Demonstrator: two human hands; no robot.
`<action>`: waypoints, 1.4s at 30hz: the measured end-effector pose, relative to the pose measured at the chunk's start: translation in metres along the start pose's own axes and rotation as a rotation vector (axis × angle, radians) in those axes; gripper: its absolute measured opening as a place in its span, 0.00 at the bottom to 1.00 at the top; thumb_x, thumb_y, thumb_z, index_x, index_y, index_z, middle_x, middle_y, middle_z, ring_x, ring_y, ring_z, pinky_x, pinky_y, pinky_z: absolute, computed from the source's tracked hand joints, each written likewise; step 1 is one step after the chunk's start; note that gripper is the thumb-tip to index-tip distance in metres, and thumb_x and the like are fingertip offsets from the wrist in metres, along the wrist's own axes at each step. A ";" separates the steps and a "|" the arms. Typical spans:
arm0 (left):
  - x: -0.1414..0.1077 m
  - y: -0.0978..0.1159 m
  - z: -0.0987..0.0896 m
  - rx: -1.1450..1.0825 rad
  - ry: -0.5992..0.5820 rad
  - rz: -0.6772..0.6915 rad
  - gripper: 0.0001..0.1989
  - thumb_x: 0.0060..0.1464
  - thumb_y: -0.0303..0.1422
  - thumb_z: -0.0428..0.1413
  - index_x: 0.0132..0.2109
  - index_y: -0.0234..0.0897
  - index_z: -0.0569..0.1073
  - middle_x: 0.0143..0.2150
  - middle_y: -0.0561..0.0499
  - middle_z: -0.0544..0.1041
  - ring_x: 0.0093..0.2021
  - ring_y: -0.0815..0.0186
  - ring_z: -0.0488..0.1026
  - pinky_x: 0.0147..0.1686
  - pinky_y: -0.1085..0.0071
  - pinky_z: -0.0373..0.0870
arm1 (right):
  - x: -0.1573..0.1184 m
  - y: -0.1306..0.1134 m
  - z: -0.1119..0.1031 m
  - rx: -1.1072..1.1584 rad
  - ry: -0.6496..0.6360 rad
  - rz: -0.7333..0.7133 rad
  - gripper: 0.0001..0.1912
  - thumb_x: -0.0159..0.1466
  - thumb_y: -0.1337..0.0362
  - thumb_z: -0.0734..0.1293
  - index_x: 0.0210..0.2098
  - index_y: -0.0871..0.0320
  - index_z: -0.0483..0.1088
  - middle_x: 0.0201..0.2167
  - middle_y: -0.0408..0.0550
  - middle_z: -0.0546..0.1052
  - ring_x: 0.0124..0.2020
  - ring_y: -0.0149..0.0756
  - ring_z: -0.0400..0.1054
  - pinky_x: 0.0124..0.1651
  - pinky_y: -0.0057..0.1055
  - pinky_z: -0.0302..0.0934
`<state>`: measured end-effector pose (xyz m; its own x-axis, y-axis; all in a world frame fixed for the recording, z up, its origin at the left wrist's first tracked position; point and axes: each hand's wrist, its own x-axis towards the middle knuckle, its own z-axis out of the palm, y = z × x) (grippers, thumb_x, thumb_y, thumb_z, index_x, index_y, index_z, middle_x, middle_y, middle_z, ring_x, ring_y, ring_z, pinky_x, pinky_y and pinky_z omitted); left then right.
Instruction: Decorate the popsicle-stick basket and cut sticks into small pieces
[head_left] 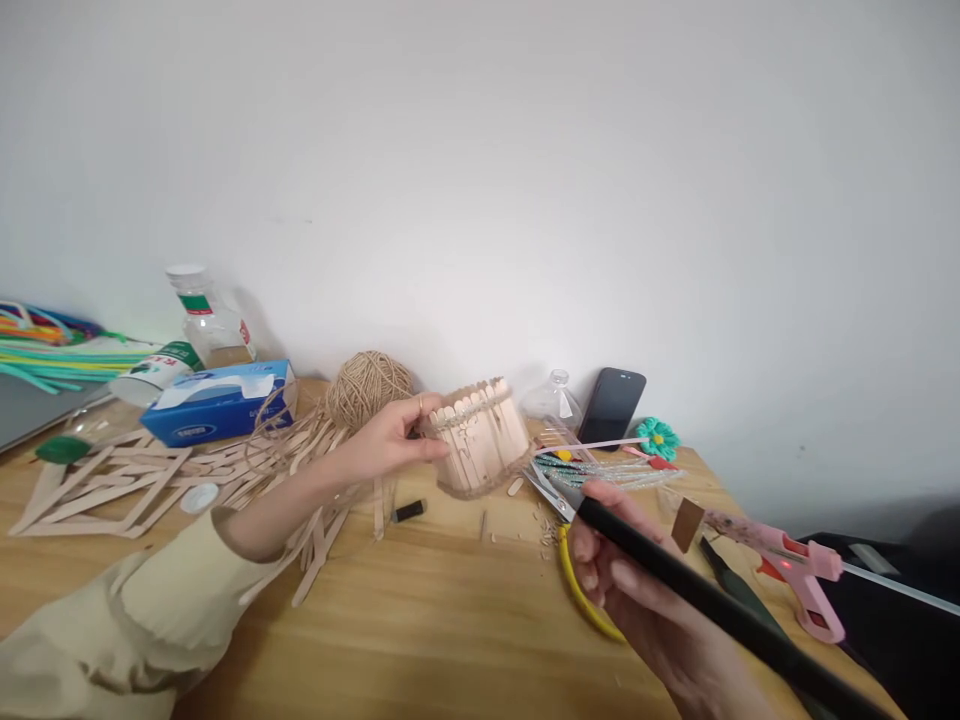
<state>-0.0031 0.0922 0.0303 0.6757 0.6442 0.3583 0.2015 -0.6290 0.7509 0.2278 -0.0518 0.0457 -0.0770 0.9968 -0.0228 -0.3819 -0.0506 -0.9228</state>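
My left hand (405,435) is closed on the left side of a small basket (484,440) made of wooden craft sticks, with twine around its top and bottom. The basket is tilted and held above the table. On the right, my right hand (637,590) has its fingers curled around a long black rod (697,585), which runs toward the camera at lower right. I cannot make out what kind of tool the rod is. Just beyond this hand lie scissors (577,590) with a yellow handle, partly hidden by the fingers.
A twine ball (369,388), craft sticks (142,490), a blue tissue box (225,405) and a bottle (214,320) are at left. A phone (613,405) leans against the wall, near a teal flower (658,438). A pink glue gun (802,570) rests at the right edge.
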 end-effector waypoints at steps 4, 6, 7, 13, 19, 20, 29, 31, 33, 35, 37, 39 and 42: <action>-0.016 0.021 0.016 -0.488 -0.034 -0.177 0.15 0.48 0.34 0.56 0.42 0.33 0.66 0.36 0.49 0.71 0.36 0.65 0.70 0.37 0.68 0.68 | 0.008 -0.012 0.009 -0.183 0.062 -0.309 0.16 0.48 0.49 0.74 0.29 0.51 0.72 0.19 0.39 0.64 0.20 0.29 0.52 0.22 0.26 0.49; -0.026 0.025 0.030 -0.672 -0.090 -0.290 0.13 0.44 0.33 0.59 0.38 0.33 0.68 0.33 0.52 0.70 0.34 0.67 0.67 0.35 0.71 0.64 | 0.014 -0.011 0.016 -0.250 0.105 -0.393 0.16 0.50 0.51 0.73 0.21 0.54 0.68 0.19 0.40 0.63 0.22 0.30 0.52 0.23 0.26 0.48; -0.031 0.025 0.036 -0.718 -0.125 -0.330 0.12 0.43 0.32 0.60 0.37 0.33 0.68 0.31 0.54 0.69 0.33 0.68 0.66 0.34 0.72 0.62 | 0.017 -0.008 0.019 -0.271 0.127 -0.402 0.16 0.51 0.52 0.73 0.20 0.55 0.67 0.18 0.39 0.62 0.22 0.30 0.52 0.23 0.26 0.47; -0.054 0.012 0.063 -0.882 -0.149 -0.436 0.14 0.41 0.31 0.60 0.36 0.34 0.68 0.30 0.55 0.67 0.32 0.67 0.63 0.34 0.72 0.58 | 0.030 0.023 0.033 -0.442 0.125 -0.314 0.12 0.54 0.65 0.68 0.24 0.55 0.58 0.19 0.34 0.58 0.20 0.27 0.49 0.23 0.24 0.45; -0.058 0.010 0.064 -0.865 -0.127 -0.430 0.13 0.40 0.33 0.60 0.34 0.34 0.67 0.29 0.55 0.65 0.33 0.67 0.62 0.34 0.71 0.57 | 0.026 0.035 0.030 -0.581 0.130 -0.347 0.13 0.56 0.66 0.65 0.22 0.55 0.54 0.18 0.35 0.56 0.20 0.27 0.50 0.22 0.25 0.46; -0.058 0.011 0.064 -0.861 -0.130 -0.425 0.13 0.40 0.33 0.60 0.34 0.34 0.67 0.30 0.55 0.65 0.33 0.67 0.62 0.34 0.71 0.57 | 0.025 0.035 0.030 -0.594 0.133 -0.350 0.14 0.57 0.66 0.65 0.22 0.55 0.54 0.18 0.35 0.57 0.20 0.27 0.50 0.22 0.25 0.46; -0.059 0.015 0.064 -0.777 -0.124 -0.406 0.12 0.41 0.32 0.58 0.35 0.35 0.67 0.31 0.54 0.65 0.36 0.65 0.63 0.37 0.70 0.60 | 0.020 0.035 0.030 -0.708 0.120 -0.338 0.13 0.57 0.66 0.66 0.22 0.55 0.55 0.18 0.35 0.58 0.20 0.27 0.52 0.21 0.25 0.48; -0.060 0.016 0.064 -0.750 -0.133 -0.389 0.12 0.42 0.32 0.58 0.36 0.35 0.68 0.33 0.53 0.66 0.37 0.64 0.63 0.37 0.69 0.61 | 0.019 0.035 0.030 -0.716 0.115 -0.337 0.13 0.57 0.66 0.66 0.22 0.55 0.55 0.18 0.35 0.58 0.20 0.27 0.52 0.21 0.24 0.48; -0.059 0.017 0.063 -0.732 -0.144 -0.367 0.11 0.42 0.32 0.57 0.37 0.35 0.68 0.34 0.53 0.66 0.38 0.64 0.64 0.38 0.69 0.61 | 0.019 0.034 0.031 -0.721 0.112 -0.344 0.13 0.57 0.66 0.66 0.22 0.55 0.55 0.18 0.35 0.59 0.20 0.27 0.52 0.21 0.24 0.48; -0.060 0.017 0.063 -0.724 -0.148 -0.357 0.11 0.43 0.31 0.57 0.36 0.35 0.68 0.35 0.53 0.66 0.38 0.64 0.64 0.38 0.69 0.62 | 0.019 0.034 0.031 -0.722 0.113 -0.346 0.13 0.57 0.66 0.66 0.22 0.55 0.55 0.18 0.35 0.59 0.20 0.27 0.52 0.21 0.24 0.48; -0.060 0.017 0.063 -0.722 -0.148 -0.355 0.11 0.43 0.31 0.57 0.37 0.35 0.68 0.35 0.53 0.66 0.37 0.65 0.63 0.38 0.69 0.62 | 0.018 0.034 0.031 -0.724 0.118 -0.339 0.13 0.57 0.66 0.66 0.22 0.55 0.56 0.18 0.35 0.59 0.19 0.27 0.52 0.21 0.24 0.48; -0.061 0.018 0.063 -0.726 -0.148 -0.346 0.10 0.44 0.30 0.56 0.36 0.35 0.67 0.35 0.53 0.66 0.38 0.64 0.64 0.38 0.69 0.62 | 0.018 0.034 0.032 -0.733 0.128 -0.329 0.13 0.57 0.65 0.66 0.22 0.54 0.56 0.18 0.35 0.59 0.19 0.27 0.52 0.21 0.24 0.48; -0.061 0.017 0.063 -0.722 -0.147 -0.343 0.10 0.44 0.30 0.56 0.36 0.36 0.67 0.36 0.53 0.66 0.39 0.64 0.64 0.39 0.68 0.62 | 0.018 0.034 0.032 -0.753 0.139 -0.329 0.13 0.56 0.65 0.66 0.22 0.55 0.56 0.17 0.35 0.59 0.19 0.27 0.52 0.20 0.24 0.48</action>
<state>0.0036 0.0145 -0.0136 0.7560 0.6546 0.0047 -0.0593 0.0614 0.9963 0.1834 -0.0379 0.0260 0.0642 0.9544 0.2915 0.3573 0.2507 -0.8997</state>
